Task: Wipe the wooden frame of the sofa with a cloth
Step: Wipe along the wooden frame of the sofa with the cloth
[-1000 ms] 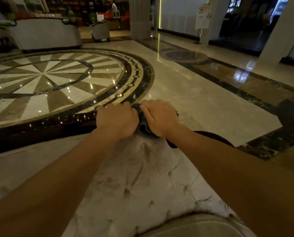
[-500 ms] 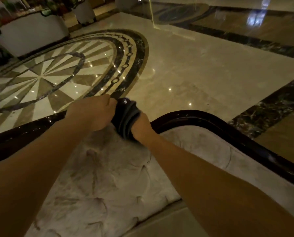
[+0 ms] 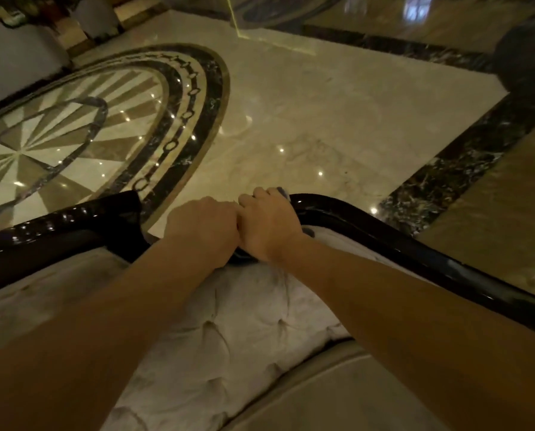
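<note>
The sofa's dark glossy wooden frame curves along the top of the tufted pale backrest. My left hand and my right hand sit side by side on the frame's top, both closed over a dark cloth. Only small bits of the cloth show, past my right fingers and under my right wrist. The frame runs on to the left as well.
Beyond the sofa lies a polished marble floor with a round inlaid medallion at left and dark border strips at right. A pale sofa stands at the far left. The seat cushion is below my arms.
The camera has tilted further down. The bunched cloth, held up between my hands before, is now pressed onto the frame's top under both hands, which have shifted right along the rail.
</note>
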